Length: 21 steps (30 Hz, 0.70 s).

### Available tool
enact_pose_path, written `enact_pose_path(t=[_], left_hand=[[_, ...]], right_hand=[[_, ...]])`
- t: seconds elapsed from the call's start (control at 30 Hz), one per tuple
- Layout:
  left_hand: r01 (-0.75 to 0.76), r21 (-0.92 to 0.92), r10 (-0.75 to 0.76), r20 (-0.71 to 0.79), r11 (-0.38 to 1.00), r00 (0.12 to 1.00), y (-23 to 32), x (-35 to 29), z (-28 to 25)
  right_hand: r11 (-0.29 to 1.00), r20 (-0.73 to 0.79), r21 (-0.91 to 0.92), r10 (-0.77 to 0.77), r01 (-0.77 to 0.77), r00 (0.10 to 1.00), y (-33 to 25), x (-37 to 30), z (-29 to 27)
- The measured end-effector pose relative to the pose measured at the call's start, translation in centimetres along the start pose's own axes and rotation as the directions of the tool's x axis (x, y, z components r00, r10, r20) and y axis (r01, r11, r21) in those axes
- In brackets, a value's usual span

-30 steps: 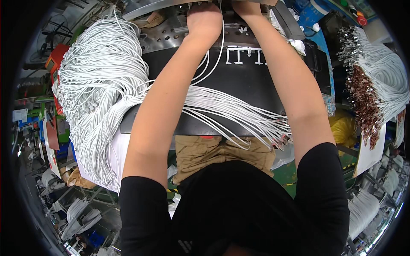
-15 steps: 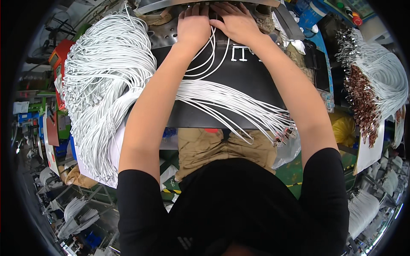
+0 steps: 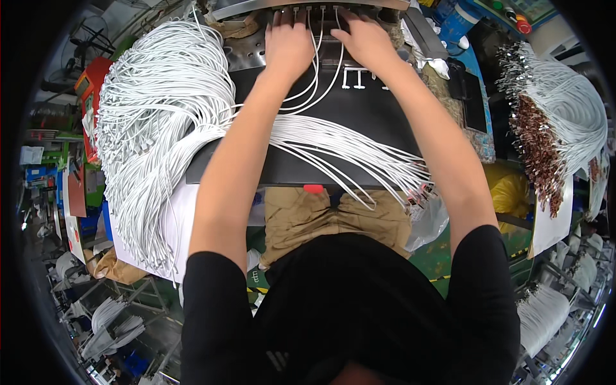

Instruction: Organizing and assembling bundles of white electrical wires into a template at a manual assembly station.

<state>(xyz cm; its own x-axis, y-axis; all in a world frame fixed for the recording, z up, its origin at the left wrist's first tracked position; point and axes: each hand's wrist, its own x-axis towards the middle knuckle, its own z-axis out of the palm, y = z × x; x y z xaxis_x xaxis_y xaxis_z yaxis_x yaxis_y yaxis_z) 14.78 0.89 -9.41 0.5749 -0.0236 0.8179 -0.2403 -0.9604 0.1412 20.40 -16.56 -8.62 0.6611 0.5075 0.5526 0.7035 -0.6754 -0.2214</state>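
Observation:
At the far edge of the black work surface point(image 3: 359, 138), my left hand point(image 3: 289, 51) reaches under a metal machine edge point(image 3: 256, 6). Its fingers are stretched forward, their tips partly in shadow. My right hand point(image 3: 371, 43) lies a little to the right, thumb apart and fingers extended, some tips hidden under the edge. Between the hands, several white cables point(image 3: 339, 61) run up to small connector ends point(image 3: 323, 9) lined up in the machine. Across the surface below my forearms lies a bundle of white cables point(image 3: 340, 138) with bare metal ends at the right.
A large heap of white cables point(image 3: 167, 77) hangs at the left. More cables with copper-coloured ends point(image 3: 539, 147) hang at the right. White bracket-like marks or parts point(image 3: 353, 78) sit on the black surface. A blue container point(image 3: 459, 24) stands at the far right.
My hands have moved apart from each other, the right one shifting right. The cables and connector ends between them now show. The whole view has shifted slightly.

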Motion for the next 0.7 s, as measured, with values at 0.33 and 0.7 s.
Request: enact_pose_path(t=[0.33,0.7], left_hand=[[0.784,-0.266,-0.217,0.961,-0.561,0.17,6.1,-24.7,-23.1],[0.817,-0.401,-0.8,0.589,-0.414,-0.116,2.9,-29.0,-20.1]], right_hand=[[0.704,-0.262,0.38,0.704,-0.6,0.66,2.8,-34.8,-12.4],[0.498,0.439,0.309,0.68,-0.81,0.586,-1.9,-43.0,-4.0]])
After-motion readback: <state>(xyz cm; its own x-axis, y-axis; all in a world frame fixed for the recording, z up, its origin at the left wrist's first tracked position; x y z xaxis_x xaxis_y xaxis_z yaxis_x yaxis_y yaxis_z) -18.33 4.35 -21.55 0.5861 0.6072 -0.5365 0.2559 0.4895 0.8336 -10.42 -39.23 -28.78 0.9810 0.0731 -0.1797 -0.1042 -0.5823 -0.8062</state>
